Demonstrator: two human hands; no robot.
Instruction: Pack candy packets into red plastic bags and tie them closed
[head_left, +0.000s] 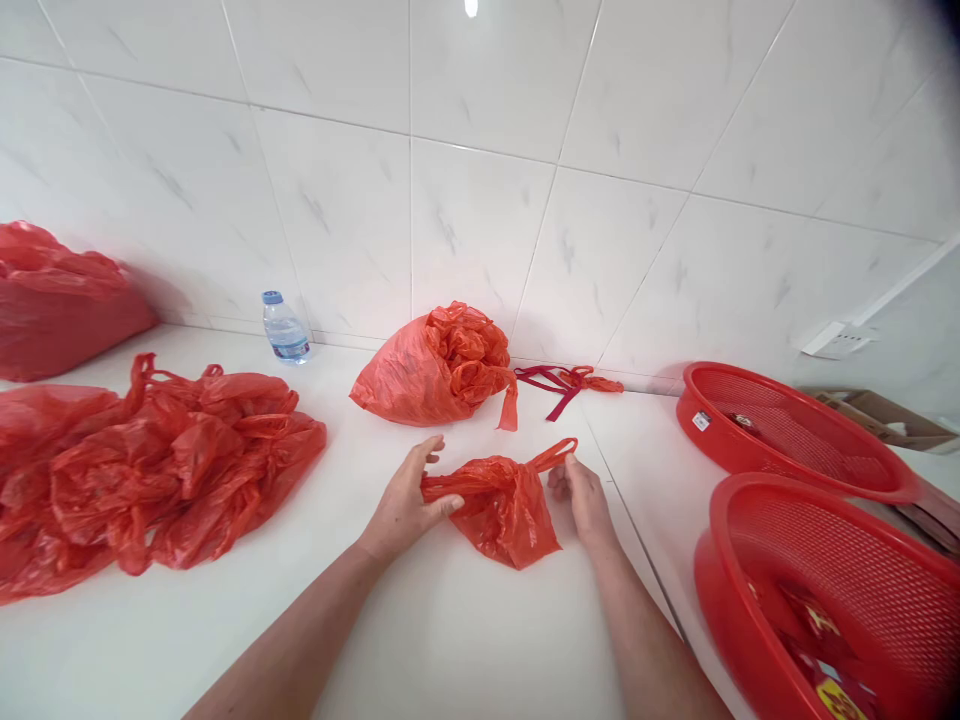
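Observation:
A small red plastic bag [510, 515] lies crumpled on the white table in front of me. My left hand [411, 498] has the bag's gathered left end between its thumb and curled fingers. At the other side, my right hand [581, 493] pinches the looped handle, which sticks up past my fingertips. Just beyond both hands sits a stuffed red plastic bag [420, 370], its opening full of bunched red plastic. Several loose red plastic bags [180, 460] are heaped to the left of my left hand.
Two red mesh baskets [694, 390] stand at the right, the nearer one with red and yellow packets [836, 690] inside. A water bottle [286, 330], dark red ribbons [559, 385] and a large red bag [67, 320] are along the tiled wall. A cardboard box [877, 410] is behind the baskets.

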